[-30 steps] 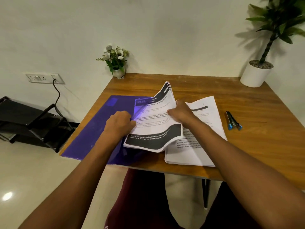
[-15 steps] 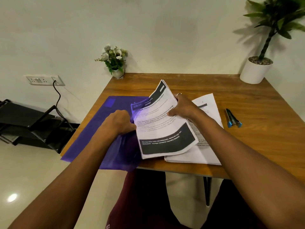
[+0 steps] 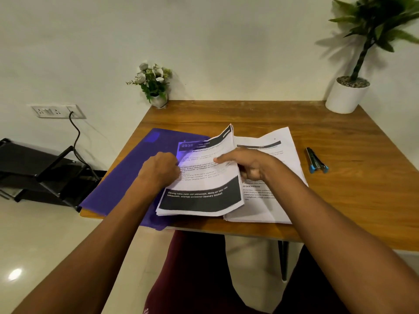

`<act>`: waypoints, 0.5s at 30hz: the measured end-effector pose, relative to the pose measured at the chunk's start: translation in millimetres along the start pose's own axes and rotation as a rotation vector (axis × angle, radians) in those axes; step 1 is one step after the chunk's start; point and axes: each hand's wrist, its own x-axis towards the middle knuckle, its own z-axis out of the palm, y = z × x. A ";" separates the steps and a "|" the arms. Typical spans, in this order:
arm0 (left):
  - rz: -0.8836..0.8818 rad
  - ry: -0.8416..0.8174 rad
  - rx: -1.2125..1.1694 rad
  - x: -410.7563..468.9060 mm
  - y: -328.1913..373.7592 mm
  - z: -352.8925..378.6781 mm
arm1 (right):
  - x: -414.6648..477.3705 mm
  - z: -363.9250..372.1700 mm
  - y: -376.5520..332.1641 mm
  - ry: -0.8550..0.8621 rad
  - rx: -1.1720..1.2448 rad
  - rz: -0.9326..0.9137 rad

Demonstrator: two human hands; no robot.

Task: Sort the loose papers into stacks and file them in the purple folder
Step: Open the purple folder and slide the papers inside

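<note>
The paper bundle [image 3: 204,189], white with black bands, lies half on the purple folder [image 3: 118,189], half on another white stack [image 3: 256,209]. The right hand [image 3: 251,165] pinches its right edge. The left hand [image 3: 159,171] curls at its left edge; I cannot tell what it holds.

You have on the wooden table [image 3: 340,200]: flower vase [image 3: 158,99], potted plant [image 3: 347,96], blue-tipped stapler [image 3: 316,160]. Black rack [image 3: 34,168] stands at left.

Glossy translucent plastic purple folder [image 3: 127,182], matt printed paper sheets [image 3: 204,184], smooth wood-grain table [image 3: 340,200], shiny polished floor [image 3: 45,245]
</note>
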 end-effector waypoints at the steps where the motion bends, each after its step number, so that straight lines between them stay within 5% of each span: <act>1: -0.001 0.027 -0.005 -0.4 -0.7 1.5 | -0.2 -1.4 2.6 -0.001 -0.062 -0.003; 7: 0.085 0.081 0.027 -1.8 -3.1 23.6 | -5.0 32.4 25.8 0.709 -1.131 -0.425; 8: 0.096 0.079 0.042 -1.6 -2.3 25.9 | -7.3 43.5 30.8 0.687 -1.204 -0.574; 12: 0.125 0.080 0.075 0.4 -0.6 32.1 | -10.3 85.8 54.9 0.006 -1.317 -0.807; 15: 0.124 0.080 0.066 2.0 -2.1 34.3 | -2.7 100.0 71.6 -0.047 -1.575 -0.781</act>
